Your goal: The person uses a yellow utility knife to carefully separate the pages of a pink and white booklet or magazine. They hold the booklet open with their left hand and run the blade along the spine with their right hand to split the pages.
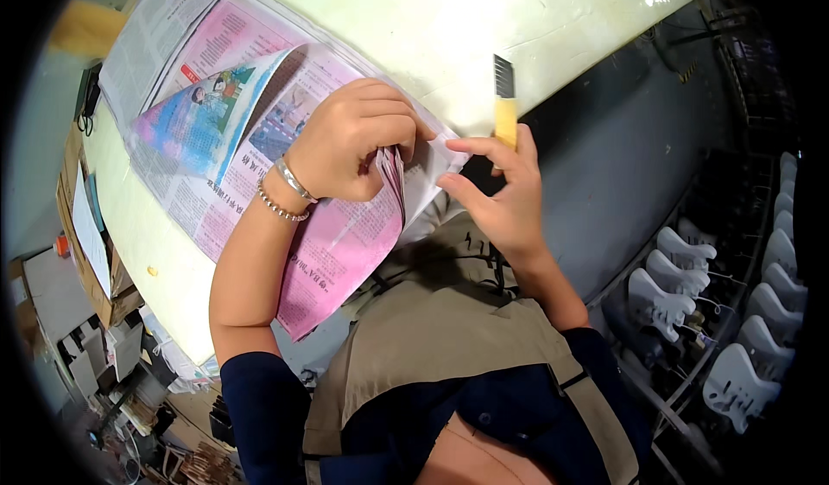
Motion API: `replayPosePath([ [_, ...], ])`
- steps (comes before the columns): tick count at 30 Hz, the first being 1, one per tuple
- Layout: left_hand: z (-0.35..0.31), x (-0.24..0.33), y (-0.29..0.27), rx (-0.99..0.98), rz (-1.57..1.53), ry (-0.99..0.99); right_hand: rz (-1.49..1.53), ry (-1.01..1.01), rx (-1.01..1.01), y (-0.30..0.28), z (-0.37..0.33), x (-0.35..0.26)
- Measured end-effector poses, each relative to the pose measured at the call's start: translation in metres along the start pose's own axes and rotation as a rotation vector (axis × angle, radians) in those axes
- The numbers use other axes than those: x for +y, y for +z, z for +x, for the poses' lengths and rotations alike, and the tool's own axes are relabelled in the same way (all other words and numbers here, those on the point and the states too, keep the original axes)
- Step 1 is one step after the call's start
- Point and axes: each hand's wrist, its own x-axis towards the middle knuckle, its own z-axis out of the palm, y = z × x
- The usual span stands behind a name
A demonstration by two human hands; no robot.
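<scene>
My left hand (354, 139) is curled over the folded edge of a pink newspaper sheet (332, 252) and presses it onto the cream table (484, 27). Two bracelets sit on that wrist. My right hand (501, 196) grips a yellow utility knife (504, 109) with its dark blade pointing up and away, while the thumb and forefinger touch the paper's fold just right of the left hand. More newspaper (207, 114) with coloured pictures lies spread further left, one page curling up.
White moulded parts (691, 269) hang in rows on a rack at the right over a grey floor (622, 157). Cardboard boxes (86, 252) and clutter stand at the left below the table edge. I wear a tan apron over dark blue sleeves.
</scene>
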Motion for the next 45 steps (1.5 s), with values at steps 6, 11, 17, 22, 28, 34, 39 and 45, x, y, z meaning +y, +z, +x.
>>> replayPosePath([
  [6, 0.000, 0.002, 0.000, 0.013, 0.028, -0.018, -0.001, 0.049, 0.004, 0.019, 0.012, -0.009],
  [11, 0.001, 0.002, -0.003, 0.048, 0.076, 0.015, 0.129, 0.044, -0.037, 0.021, 0.014, 0.004],
  [17, 0.004, 0.006, -0.001, 0.026, 0.179, 0.054, 0.178, 0.037, -0.003, 0.027, 0.009, 0.017],
  [22, 0.002, 0.005, -0.003, 0.013, 0.159, 0.068, 0.175, 0.069, -0.002, 0.031, 0.009, 0.019],
  [28, 0.010, 0.010, 0.001, -0.060, 0.108, 0.012, 0.139, 0.051, -0.004, 0.023, 0.010, 0.019],
  [34, 0.012, 0.007, 0.014, -0.114, 0.011, -0.080, -0.056, -0.115, -0.015, -0.010, 0.016, 0.014],
  [39, 0.014, 0.007, 0.017, -0.115, -0.057, -0.087, 0.019, 0.016, -0.092, -0.051, 0.016, 0.012],
  [45, 0.015, 0.008, 0.020, -0.126, -0.018, -0.104, 0.432, 0.284, -0.310, -0.073, 0.022, 0.025],
])
